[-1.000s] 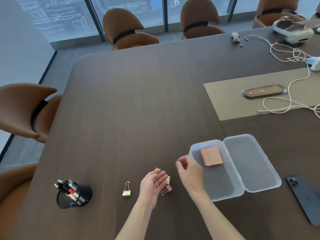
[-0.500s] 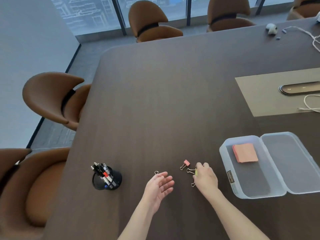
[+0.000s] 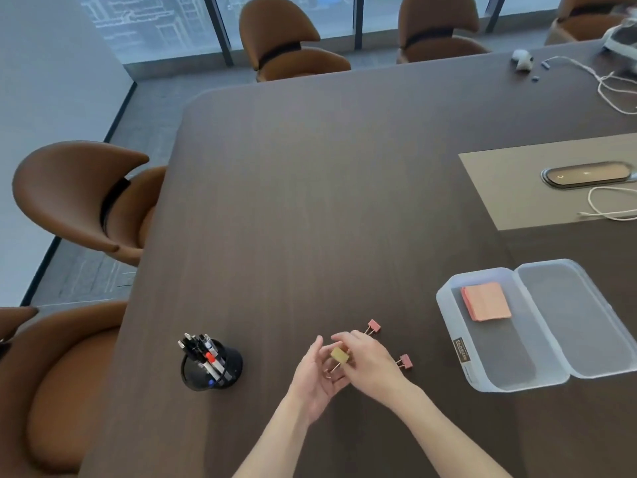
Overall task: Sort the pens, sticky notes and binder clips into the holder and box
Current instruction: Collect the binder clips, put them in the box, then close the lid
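Note:
A yellow binder clip (image 3: 340, 355) is pinched in the fingers of my right hand (image 3: 370, 362), just over the cupped palm of my left hand (image 3: 315, 376); its wire handles touch that palm. Two pink binder clips (image 3: 374, 326) (image 3: 405, 361) lie on the table beside my right hand. A black pen holder (image 3: 224, 369) with several pens stands to the left. At the right a clear plastic box (image 3: 448, 298) lies with its lid (image 3: 582, 315) open, and a pink sticky note pad (image 3: 486, 301) rests in it.
The dark wooden table (image 3: 327, 201) has brown chairs (image 3: 86, 201) along its left and far edges. A grey inlay with an oval power panel (image 3: 586, 173) and white cables (image 3: 606, 208) lies at the right. Small white devices (image 3: 522, 59) sit at the far right corner.
My right hand has lifted the yellow binder clip off the table and brought it left over my left palm. My left hand has turned up beneath it. The view has shifted slightly.

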The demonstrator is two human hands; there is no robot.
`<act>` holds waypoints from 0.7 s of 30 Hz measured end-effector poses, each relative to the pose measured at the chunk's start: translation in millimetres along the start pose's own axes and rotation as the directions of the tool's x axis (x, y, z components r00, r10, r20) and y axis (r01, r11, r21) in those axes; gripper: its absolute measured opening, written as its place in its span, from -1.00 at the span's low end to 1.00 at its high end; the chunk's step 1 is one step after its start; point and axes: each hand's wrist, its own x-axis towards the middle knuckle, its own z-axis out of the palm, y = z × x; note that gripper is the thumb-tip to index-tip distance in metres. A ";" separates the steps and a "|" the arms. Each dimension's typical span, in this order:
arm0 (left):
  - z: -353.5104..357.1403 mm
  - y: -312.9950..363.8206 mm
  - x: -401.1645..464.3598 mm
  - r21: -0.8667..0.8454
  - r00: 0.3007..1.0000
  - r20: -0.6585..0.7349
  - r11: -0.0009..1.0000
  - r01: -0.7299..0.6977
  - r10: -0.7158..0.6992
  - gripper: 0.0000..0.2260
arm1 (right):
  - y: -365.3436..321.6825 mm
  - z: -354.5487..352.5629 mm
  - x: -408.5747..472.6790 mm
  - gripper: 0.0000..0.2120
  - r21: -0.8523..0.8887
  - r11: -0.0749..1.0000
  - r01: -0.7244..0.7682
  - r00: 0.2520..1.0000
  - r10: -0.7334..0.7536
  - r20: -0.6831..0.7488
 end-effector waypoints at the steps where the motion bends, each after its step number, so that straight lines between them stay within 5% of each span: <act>1: -5.0 2.4 -0.1 -0.003 1.000 -0.004 1.000 -0.003 0.003 -0.58 | -4.5 4.2 2.9 -0.57 0.005 1.000 0.022 1.000 -0.022 0.019; 5: -33.9 15.1 -2.5 -0.053 0.995 -0.096 0.998 -0.043 0.038 -0.60 | -13.1 16.5 15.7 -0.65 0.120 0.992 0.039 0.999 -0.041 0.017; 8: -61.1 23.1 -7.7 -0.168 0.984 -0.170 0.982 -0.088 0.059 -0.59 | -14.7 25.9 27.9 -0.68 -0.131 0.986 0.101 0.995 -0.102 0.001; 11: -81.7 24.2 -11.7 -0.213 0.978 -0.204 0.973 -0.092 0.047 -0.62 | -17.3 38.2 37.4 -0.52 -0.419 0.848 0.325 0.941 -0.248 0.229; 15: -99.2 27.2 -15.3 -0.247 0.974 -0.222 0.964 -0.100 0.044 -0.65 | -18.2 54.4 52.2 -0.54 -0.468 0.720 0.512 0.852 -0.356 0.384; 21: -105.2 32.2 -11.6 -0.255 0.969 -0.241 0.959 -0.123 0.060 -0.68 | -24.0 59.7 57.4 -0.74 -0.495 0.751 0.438 0.885 -0.264 0.383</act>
